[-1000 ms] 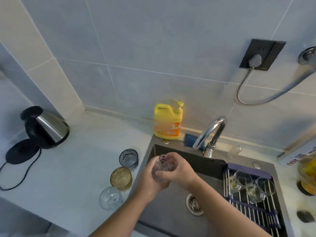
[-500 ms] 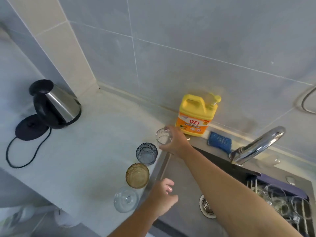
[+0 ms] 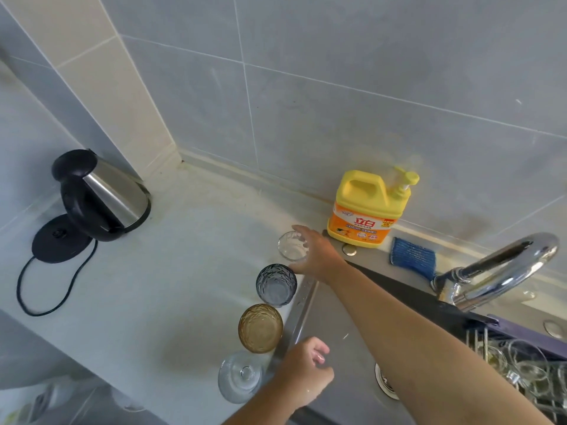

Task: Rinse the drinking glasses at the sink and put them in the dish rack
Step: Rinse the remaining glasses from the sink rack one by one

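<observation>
I look down from the head camera at a pale countertop (image 3: 147, 289) and choose the sink (image 3: 346, 348) as my landmark. My right arm stretches across the sink to its far left corner, where the right hand (image 3: 316, 256) curls around a small clear glass (image 3: 293, 245). The glass stands upright on the counter just outside the sink's rim. The fingers (image 3: 302, 233) wrap its far side and the thumb lies at its near side, but I cannot tell whether they press the glass or merely rest against it.

Along the sink's left edge three more glasses stand in a line towards me: a blue-grey textured glass (image 3: 276, 285) just below the right hand, then an amber textured glass (image 3: 260, 328), then a clear glass (image 3: 241, 378) nearest to me. The left hand (image 3: 306, 372) hovers over the sink's near left edge, just beside the clear glass, with its fingers loosely curled and holding nothing.

Behind the sink, against the tiled wall, stands a yellow dish soap bottle (image 3: 368, 210) with a pump top, and a blue scrubbing pad (image 3: 412, 260) lies to its right. The chrome faucet (image 3: 497, 271) arches over the sink's right side. At the sink's right end a dish rack (image 3: 521, 372) holds several clear glasses, blurred at the frame's edge. Far left of the sink, an electric kettle (image 3: 101, 194) sits beside its black base (image 3: 61, 240).
</observation>
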